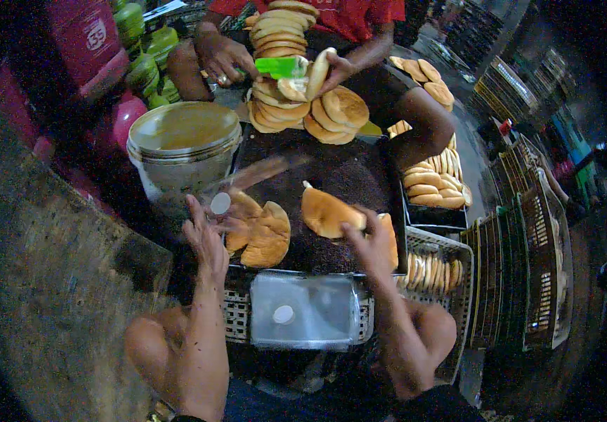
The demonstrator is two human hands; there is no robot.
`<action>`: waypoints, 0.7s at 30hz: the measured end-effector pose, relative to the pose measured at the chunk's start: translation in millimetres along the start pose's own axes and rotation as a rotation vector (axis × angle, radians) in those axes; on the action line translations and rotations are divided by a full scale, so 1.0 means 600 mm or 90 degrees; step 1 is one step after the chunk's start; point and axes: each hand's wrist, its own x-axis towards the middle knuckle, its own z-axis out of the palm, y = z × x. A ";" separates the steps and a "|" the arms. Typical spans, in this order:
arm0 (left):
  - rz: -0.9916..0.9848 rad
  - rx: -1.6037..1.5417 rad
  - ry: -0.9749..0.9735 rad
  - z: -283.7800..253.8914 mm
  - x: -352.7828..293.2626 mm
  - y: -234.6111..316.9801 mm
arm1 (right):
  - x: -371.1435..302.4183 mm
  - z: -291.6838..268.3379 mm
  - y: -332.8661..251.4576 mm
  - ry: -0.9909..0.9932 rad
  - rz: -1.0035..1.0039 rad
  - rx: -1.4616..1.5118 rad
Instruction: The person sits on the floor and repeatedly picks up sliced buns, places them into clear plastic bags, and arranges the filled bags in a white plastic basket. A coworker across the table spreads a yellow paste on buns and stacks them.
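Observation:
My left hand [207, 243], smeared by motion, grips a blurred clear plastic bag [265, 171] with a white round spot. Beside it, flat golden bread buns [265, 235] lie on the dark crumb-covered tray [345, 165]. On the tray's right part, my right hand [370, 246] has its thumb and fingers around the end of a folded bun [328, 212]; another bun [388, 243] lies partly behind that hand. A stack of clear plastic bags [317, 323] with a white round mark rests in front of the tray, between my forearms.
Opposite, a person in a red shirt holds a split bun [319, 72] and a green spreader [279, 67] over stacked buns [275, 112]. A white bucket [177, 165] stands left of the tray. Crates of buns [433, 271] line the right side, near stacked crates [521, 274].

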 end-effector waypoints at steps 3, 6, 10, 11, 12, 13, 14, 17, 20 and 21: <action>0.024 0.065 0.005 0.035 -0.008 0.017 | -0.039 -0.141 -0.063 0.054 0.106 0.254; 0.179 0.120 -0.121 0.060 -0.045 0.033 | -0.080 -0.222 -0.113 0.083 -0.005 0.359; 0.287 0.244 -0.093 0.070 -0.075 0.053 | -0.111 -0.241 -0.144 -0.010 -0.006 0.322; 0.280 0.232 -0.074 0.065 -0.077 0.058 | -0.118 -0.243 -0.149 0.008 0.027 0.285; 0.287 0.280 -0.046 0.058 -0.074 0.068 | -0.126 -0.246 -0.153 0.056 0.010 0.323; 0.308 0.238 -0.048 0.051 -0.075 0.074 | -0.135 -0.250 -0.157 0.044 -0.018 0.347; 0.340 0.258 -0.041 0.042 -0.073 0.088 | -0.145 -0.253 -0.160 0.103 -0.018 0.375; 0.374 0.309 -0.078 0.037 -0.102 0.106 | -0.166 -0.251 -0.170 0.111 -0.019 0.359; 0.166 0.211 -0.189 0.049 -0.186 0.101 | -0.176 -0.219 -0.178 0.044 -0.025 0.300; 0.111 0.115 -0.267 0.051 -0.217 0.098 | -0.179 -0.203 -0.182 0.017 -0.056 0.313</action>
